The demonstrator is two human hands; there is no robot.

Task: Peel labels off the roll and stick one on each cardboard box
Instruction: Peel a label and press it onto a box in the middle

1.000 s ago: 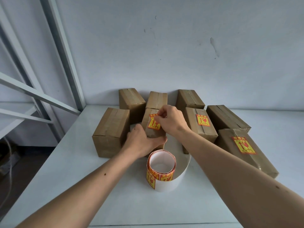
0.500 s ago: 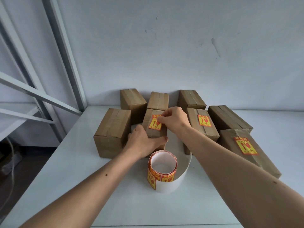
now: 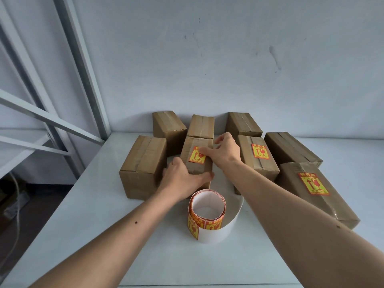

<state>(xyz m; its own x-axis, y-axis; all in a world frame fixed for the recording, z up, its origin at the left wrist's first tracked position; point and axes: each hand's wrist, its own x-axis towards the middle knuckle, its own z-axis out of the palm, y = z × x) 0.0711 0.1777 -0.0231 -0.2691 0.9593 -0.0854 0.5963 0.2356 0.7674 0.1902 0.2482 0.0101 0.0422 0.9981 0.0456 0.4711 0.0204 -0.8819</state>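
Note:
Several brown cardboard boxes stand on the white table (image 3: 83, 235). The middle box (image 3: 195, 144) carries a yellow and red label (image 3: 195, 157) on its top. My left hand (image 3: 182, 179) grips the near end of that box. My right hand (image 3: 223, 151) lies on the box top, its thumb pressing the label's right edge. The label roll (image 3: 207, 213) stands just in front of the box, with a strip of bare white backing (image 3: 228, 229) curling round its right side. Labels also show on two boxes to the right (image 3: 259, 152) (image 3: 313, 183).
Unlabelled boxes stand at the left (image 3: 143, 165), along the back wall (image 3: 168, 125) (image 3: 201, 125) (image 3: 243, 123) and at the right (image 3: 291, 146). A grey metal rack frame (image 3: 68, 65) rises at the left beside the table edge. The wall runs close behind the boxes.
My right hand has slid to the right across the label, uncovering more of it. My left hand has kept its grip on the middle box.

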